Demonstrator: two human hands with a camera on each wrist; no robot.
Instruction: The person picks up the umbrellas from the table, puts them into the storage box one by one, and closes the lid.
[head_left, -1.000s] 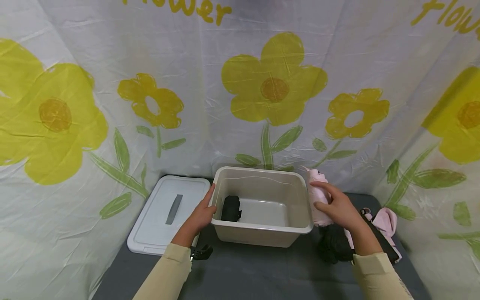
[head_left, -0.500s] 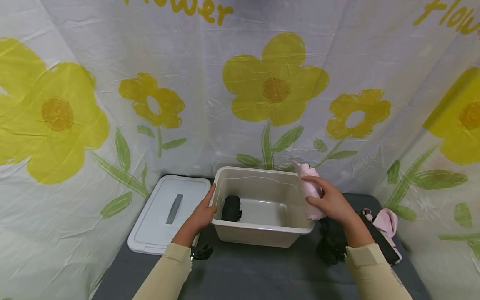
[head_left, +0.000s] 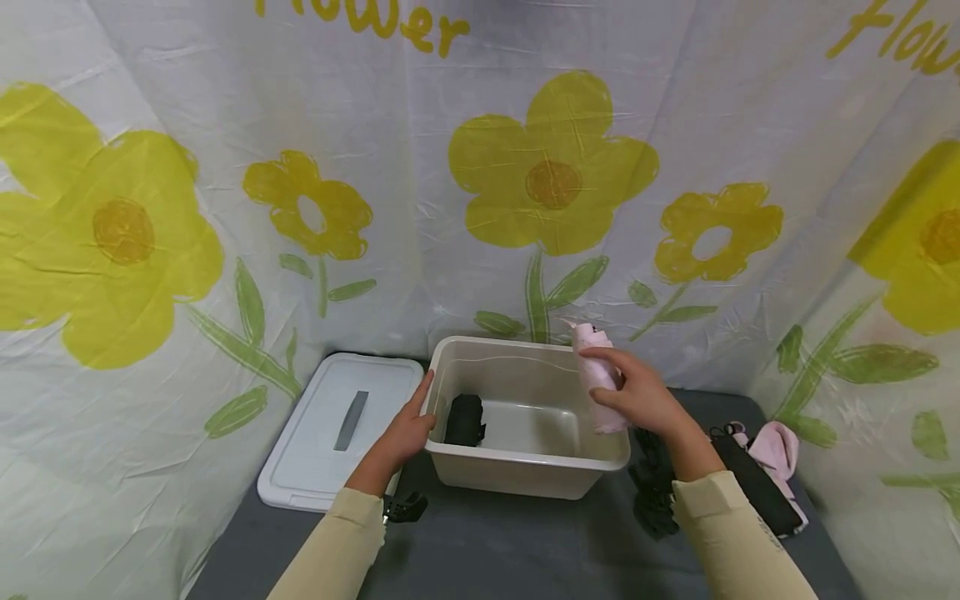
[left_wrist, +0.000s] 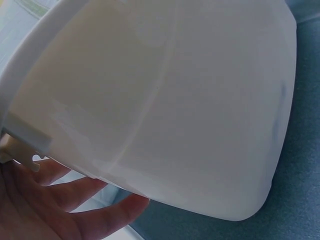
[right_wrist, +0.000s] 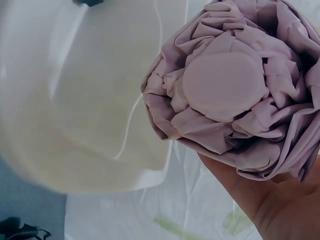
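Observation:
My right hand grips a rolled pink folding umbrella and holds it above the right end of the beige storage box. The right wrist view looks onto the umbrella's round end amid gathered pink cloth. My left hand rests against the box's left end, with straight, spread fingers touching the outer wall. A black rolled bundle, which looks like another folded umbrella, lies inside the box at the left.
A pale lid with a grey handle lies left of the box. On the dark table, to the right, are a crumpled black item, a long black item and pink cloth. A flower-printed sheet hangs behind.
My right hand has carried the pink umbrella leftward from beside the box to over its right end, uncovering more of the black items. My left hand stays at the box's left end.

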